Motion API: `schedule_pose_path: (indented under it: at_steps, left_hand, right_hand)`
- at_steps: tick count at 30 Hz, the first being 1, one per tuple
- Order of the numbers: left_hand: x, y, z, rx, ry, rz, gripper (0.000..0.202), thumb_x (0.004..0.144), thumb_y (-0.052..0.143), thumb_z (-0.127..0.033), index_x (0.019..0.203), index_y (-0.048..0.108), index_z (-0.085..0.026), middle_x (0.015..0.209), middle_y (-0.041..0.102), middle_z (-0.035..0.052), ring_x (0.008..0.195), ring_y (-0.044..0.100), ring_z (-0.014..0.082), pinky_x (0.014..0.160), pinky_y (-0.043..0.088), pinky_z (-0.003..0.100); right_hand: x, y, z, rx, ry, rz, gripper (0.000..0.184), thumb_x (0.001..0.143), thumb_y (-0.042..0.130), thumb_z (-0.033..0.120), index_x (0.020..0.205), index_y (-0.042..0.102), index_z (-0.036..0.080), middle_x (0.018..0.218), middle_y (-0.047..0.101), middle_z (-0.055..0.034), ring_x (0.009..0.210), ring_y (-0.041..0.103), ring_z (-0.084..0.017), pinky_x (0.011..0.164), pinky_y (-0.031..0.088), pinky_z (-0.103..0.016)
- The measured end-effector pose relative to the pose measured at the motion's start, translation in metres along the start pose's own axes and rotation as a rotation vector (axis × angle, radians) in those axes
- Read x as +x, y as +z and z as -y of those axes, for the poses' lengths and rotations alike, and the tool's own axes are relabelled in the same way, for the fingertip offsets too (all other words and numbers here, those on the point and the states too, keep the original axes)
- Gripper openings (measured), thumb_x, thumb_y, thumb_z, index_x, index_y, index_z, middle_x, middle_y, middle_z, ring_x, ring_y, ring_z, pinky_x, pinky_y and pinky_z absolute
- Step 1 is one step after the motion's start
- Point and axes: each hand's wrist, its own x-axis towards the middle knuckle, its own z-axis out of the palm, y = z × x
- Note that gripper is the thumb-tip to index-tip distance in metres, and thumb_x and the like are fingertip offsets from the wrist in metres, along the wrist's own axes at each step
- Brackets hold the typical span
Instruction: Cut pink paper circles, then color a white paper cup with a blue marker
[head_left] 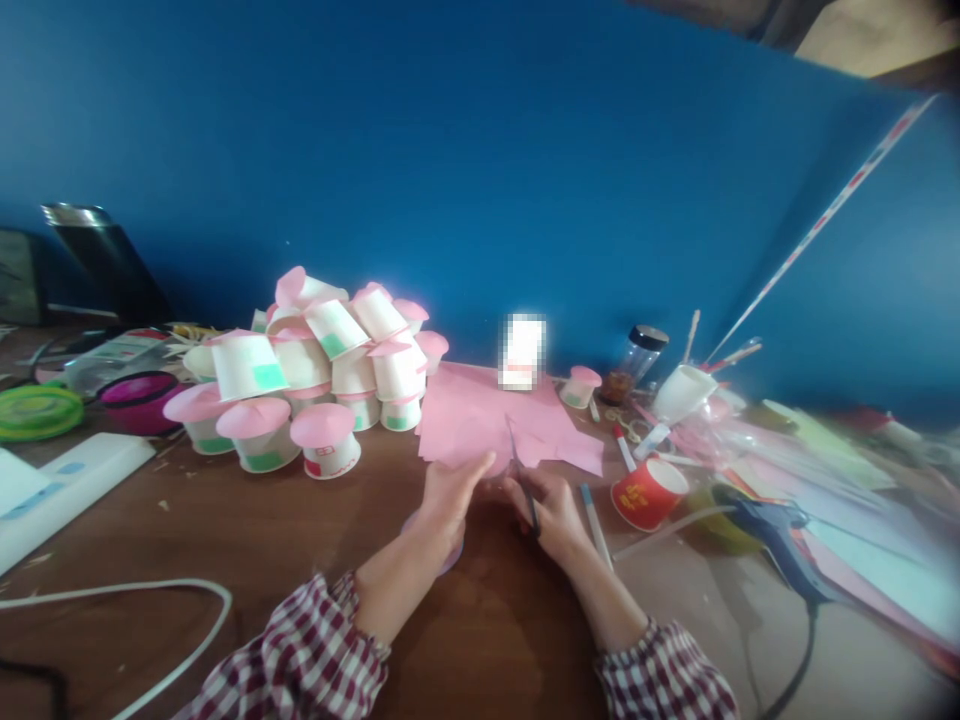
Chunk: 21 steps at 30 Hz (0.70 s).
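My right hand (555,515) is closed around a pair of scissors (529,490), dark at the handle, with the blades pointing away from me. The blades lie over pink paper (469,405) spread on the table. My left hand (450,495) pinches a piece of pink paper at the near edge of these sheets, thumb on top. Its fingers are mostly hidden beneath, and the held piece blends with the sheets behind. Part of a round purple thing (451,560) shows under my left wrist.
White paper cups (259,440) with pink cone tops are piled at left. Right of the paper stand a red cup (649,495), a pen (596,525) and a glue gun (784,545) with its cable. A power strip (97,480) lies far left; a blue wall (480,180) rises behind.
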Motion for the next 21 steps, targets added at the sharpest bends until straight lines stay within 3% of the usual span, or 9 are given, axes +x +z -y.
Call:
schedule_pose_path:
  at_steps: [7, 14, 21]
  left_hand:
    - [-0.0006, 0.0001, -0.0022, 0.011, 0.016, 0.047, 0.026, 0.058, 0.077, -0.035, 0.067, 0.069, -0.012, 0.058, 0.068, 0.0048, 0.053, 0.062, 0.0148, 0.056, 0.048, 0.025]
    - [-0.0002, 0.0007, -0.0031, -0.011, -0.014, 0.056, 0.023, 0.059, 0.077, -0.033, 0.062, 0.067, -0.012, 0.053, 0.065, 0.0039, 0.047, 0.059, 0.0140, 0.050, 0.046, 0.025]
    - [0.0006, 0.0004, -0.0030, -0.024, -0.012, 0.078, 0.023, 0.059, 0.077, -0.033, 0.063, 0.068, -0.012, 0.055, 0.066, 0.0038, 0.049, 0.060, 0.0141, 0.051, 0.047, 0.025]
  right_hand:
    - [-0.0002, -0.0006, 0.0013, -0.004, -0.008, -0.010, 0.028, 0.076, 0.064, 0.042, 0.073, 0.065, 0.014, 0.046, 0.046, 0.0053, 0.037, 0.039, -0.007, 0.035, 0.031, -0.018]
    - [0.0001, -0.0007, -0.0018, -0.014, -0.015, 0.002, 0.032, 0.076, 0.063, 0.046, 0.070, 0.064, 0.015, 0.045, 0.046, 0.0050, 0.037, 0.038, -0.007, 0.035, 0.029, -0.018]
    - [-0.0001, -0.0005, -0.0027, -0.022, 0.004, 0.010, 0.034, 0.077, 0.062, 0.048, 0.076, 0.067, 0.014, 0.048, 0.050, 0.0035, 0.036, 0.040, -0.007, 0.035, 0.029, -0.018]
